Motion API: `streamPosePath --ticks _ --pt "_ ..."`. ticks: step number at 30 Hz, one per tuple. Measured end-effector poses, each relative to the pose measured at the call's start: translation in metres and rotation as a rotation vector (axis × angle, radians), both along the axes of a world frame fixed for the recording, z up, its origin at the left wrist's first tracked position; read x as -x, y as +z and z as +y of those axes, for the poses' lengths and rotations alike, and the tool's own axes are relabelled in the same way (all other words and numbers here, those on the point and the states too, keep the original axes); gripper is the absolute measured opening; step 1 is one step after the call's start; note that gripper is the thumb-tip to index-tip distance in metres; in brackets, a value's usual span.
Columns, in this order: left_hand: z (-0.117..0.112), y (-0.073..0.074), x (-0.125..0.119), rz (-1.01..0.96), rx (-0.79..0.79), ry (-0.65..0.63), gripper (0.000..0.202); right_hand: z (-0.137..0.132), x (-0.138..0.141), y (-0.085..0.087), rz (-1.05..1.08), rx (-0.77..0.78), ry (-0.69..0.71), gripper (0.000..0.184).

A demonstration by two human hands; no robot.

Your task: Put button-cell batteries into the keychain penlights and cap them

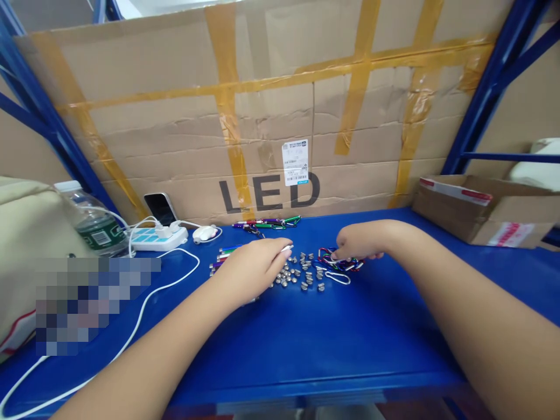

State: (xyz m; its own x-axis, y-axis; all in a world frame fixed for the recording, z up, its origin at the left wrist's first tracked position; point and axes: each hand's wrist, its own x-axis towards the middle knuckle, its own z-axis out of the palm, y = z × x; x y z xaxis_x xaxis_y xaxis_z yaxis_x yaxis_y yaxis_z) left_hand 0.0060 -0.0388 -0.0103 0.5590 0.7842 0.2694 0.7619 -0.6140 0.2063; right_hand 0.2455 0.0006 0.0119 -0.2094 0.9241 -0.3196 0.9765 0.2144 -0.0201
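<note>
1. My left hand (251, 271) was curled over the blue shelf top (350, 350), fingers bunched together. A small pale tip (287, 248) showed at my fingertips, but I could not tell whether I was gripping it.
2. My right hand (361, 242) was also curled, palm down, with its fingertips touching a tangle of multicoloured carabiners (340, 261). I could not tell whether it had closed on any of them.
3. Small silver metal caps (297, 271) lay scattered between my hands, just beyond my left fingertips.
4. A row of slim coloured mini flashlights (223, 256) lay beside my left hand, partly hidden by it.
5. A silver carabiner (338, 278) lay apart, just below the tangle.
6. Farther back, a small bunch of coloured flashlight keychains (266, 224) sat against a taped cardboard panel printed "LED" (269, 192).
7. To my left stood a power strip (160, 238), a phone (160, 209) and a water bottle (94, 224), with a white cable (144, 303) running across the shelf.
8. To my right sat an open cardboard carton (481, 213).
</note>
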Motion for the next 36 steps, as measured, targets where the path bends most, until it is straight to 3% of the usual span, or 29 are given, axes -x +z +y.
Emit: streamPosePath --ticks 4,7,13,20,26,32,34,36 --pt "0.000 -0.001 -0.001 0.001 0.013 -0.012 0.041 0.007 -0.005 -0.005 0.024 -0.120 0.051 0.041" --pt "0.001 -0.001 -0.002 -0.004 -0.013 -0.015 0.036 0.010 -0.003 -0.007 0.174 -0.129 0.085 0.045" --pt "0.006 -0.005 -0.001 -0.074 -0.126 -0.029 0.018 -0.001 0.026 -0.008 0.668 0.141 0.323 0.050" --pt "0.012 -0.005 0.003 -0.150 -0.195 0.024 0.020 -0.009 0.049 -0.014 1.109 0.307 0.214 0.036" --pt "0.016 -0.003 0.002 -0.123 -0.180 0.002 0.027 -0.004 0.054 -0.022 1.152 0.134 0.277 0.035" --pt "0.017 -0.001 0.006 -0.328 0.021 -0.042 0.026 0.003 0.055 -0.034 1.129 -0.072 0.370 0.034" --pt "0.018 0.000 0.008 -0.393 0.170 -0.018 0.030 0.002 0.055 -0.034 1.104 -0.107 0.383 0.031" --pt "0.019 -0.001 0.010 -0.513 0.415 -0.010 0.035 0.001 0.055 -0.033 1.038 -0.187 0.420 0.027"
